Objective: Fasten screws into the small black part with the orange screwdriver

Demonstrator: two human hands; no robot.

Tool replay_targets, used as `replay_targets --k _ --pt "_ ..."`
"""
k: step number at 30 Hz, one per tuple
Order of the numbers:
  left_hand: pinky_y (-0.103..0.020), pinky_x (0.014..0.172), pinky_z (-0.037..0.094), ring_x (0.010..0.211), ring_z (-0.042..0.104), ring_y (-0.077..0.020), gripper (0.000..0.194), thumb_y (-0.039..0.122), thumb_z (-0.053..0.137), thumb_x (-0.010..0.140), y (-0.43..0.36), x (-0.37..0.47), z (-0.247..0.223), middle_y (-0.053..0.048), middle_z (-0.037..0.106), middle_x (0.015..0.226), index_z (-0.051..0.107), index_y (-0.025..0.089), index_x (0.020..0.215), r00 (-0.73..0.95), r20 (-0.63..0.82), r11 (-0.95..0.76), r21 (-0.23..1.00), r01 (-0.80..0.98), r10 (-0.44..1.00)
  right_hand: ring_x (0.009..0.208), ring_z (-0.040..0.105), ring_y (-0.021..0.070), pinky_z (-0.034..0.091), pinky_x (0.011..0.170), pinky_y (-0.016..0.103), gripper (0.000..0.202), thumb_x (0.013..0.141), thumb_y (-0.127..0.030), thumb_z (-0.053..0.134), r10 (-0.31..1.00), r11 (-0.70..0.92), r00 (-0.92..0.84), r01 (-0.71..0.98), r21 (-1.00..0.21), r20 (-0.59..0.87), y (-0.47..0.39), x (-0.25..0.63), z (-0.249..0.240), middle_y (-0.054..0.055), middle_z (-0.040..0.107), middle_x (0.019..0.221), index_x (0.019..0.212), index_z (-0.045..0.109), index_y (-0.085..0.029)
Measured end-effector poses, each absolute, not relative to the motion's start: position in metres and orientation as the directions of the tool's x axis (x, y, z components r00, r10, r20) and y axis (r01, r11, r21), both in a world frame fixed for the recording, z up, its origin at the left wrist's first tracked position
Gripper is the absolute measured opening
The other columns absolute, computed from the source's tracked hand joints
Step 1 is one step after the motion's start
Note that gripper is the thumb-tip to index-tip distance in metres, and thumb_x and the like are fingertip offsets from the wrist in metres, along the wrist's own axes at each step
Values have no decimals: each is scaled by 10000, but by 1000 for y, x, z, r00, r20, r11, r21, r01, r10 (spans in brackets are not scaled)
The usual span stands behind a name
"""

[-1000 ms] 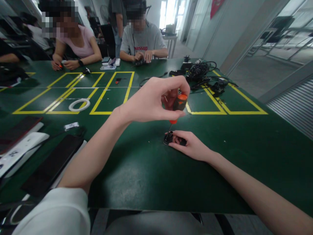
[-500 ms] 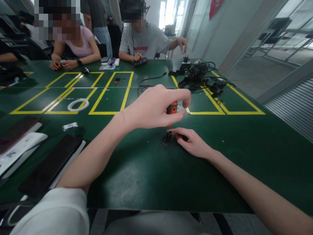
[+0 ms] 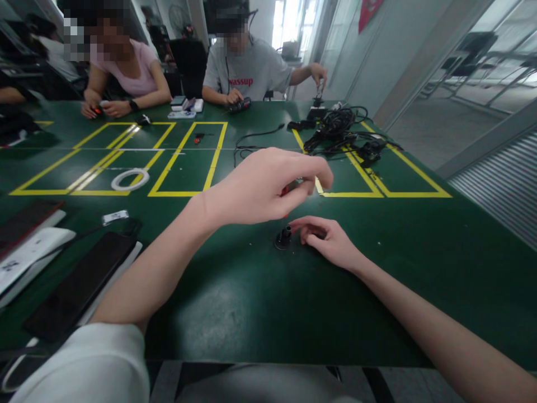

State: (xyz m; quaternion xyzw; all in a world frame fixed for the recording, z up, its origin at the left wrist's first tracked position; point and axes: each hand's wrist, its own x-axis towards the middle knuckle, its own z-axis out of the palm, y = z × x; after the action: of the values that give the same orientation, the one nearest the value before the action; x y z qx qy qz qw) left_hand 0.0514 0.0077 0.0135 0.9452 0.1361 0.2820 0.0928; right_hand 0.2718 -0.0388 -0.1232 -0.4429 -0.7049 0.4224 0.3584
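My left hand (image 3: pixel 272 184) is held over the middle of the green table (image 3: pixel 235 313), its fingers curled round a red-orange tool (image 3: pixel 286 191) that is mostly hidden behind them. Below it, a small round black part (image 3: pixel 283 238) with an upright stub stands on the tabletop. My right hand (image 3: pixel 329 238) rests on the table just right of this part, with the index fingertip at the stub and the other fingers curled in. Whether the right fingers pinch the stub is hard to see.
Phones (image 3: pixel 79 285) and a white power strip (image 3: pixel 33 260) lie at the left. A white tape ring (image 3: pixel 130 179) is beyond them. Tangled black cables (image 3: pixel 335 129) lie at the back right. Two people sit across the table; one person's hand (image 3: pixel 318 74) holds something above the cables.
My left fingers have curled further round the tool, hiding more of it. The view has shifted slightly. Across the table, a person's raised hand has moved a little.
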Motion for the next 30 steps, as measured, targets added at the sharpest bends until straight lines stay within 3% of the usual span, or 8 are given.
replay_targets --k 4,10,15,21,25,30 --pt "-271 697 492 773 671 -164 339 146 544 831 7 49 15 -25 739 924 673 192 1141 823 456 -940 212 269 338 658 628 164 520 649 292 288 819 -263 617 903 296 -408 353 -887 139 -38 271 -122 16 709 733 1059 752 -176" --pt "-284 734 496 915 693 -193 303 126 498 879 4 49 15 -62 735 1066 681 204 1108 819 476 -946 112 305 320 689 609 163 520 646 291 278 899 -374 681 887 333 -437 387 -860 147 -40 269 -122 40 724 851 1095 745 -187" --pt "-311 784 513 931 684 -210 328 160 528 886 -1 52 14 -31 729 1006 662 243 1173 825 471 -947 85 310 312 636 582 161 492 606 286 231 910 -392 694 894 360 -411 417 -835 180 -42 270 -126 12 679 744 1022 757 -200" --pt "-296 726 503 912 670 -192 531 116 516 910 -9 54 16 -46 677 1156 557 290 1409 825 446 -929 44 368 348 630 587 175 498 595 295 201 935 -404 678 889 372 -422 435 -820 179 -45 270 -125 21 682 742 963 733 -212" --pt "-320 775 525 985 670 -220 434 176 554 932 -11 55 18 -57 680 1145 598 287 1350 847 429 -938 6 346 315 648 593 192 500 596 305 233 954 -438 652 883 397 -426 452 -799 197 -46 271 -124 26 673 729 968 740 -223" --pt "-289 717 520 926 681 -195 475 163 541 947 -12 53 20 -29 687 1116 559 321 1395 837 414 -923 27 383 359 660 610 188 515 613 302 168 935 -366 669 873 395 -451 437 -808 183 -47 272 -123 31 692 772 994 737 -224"
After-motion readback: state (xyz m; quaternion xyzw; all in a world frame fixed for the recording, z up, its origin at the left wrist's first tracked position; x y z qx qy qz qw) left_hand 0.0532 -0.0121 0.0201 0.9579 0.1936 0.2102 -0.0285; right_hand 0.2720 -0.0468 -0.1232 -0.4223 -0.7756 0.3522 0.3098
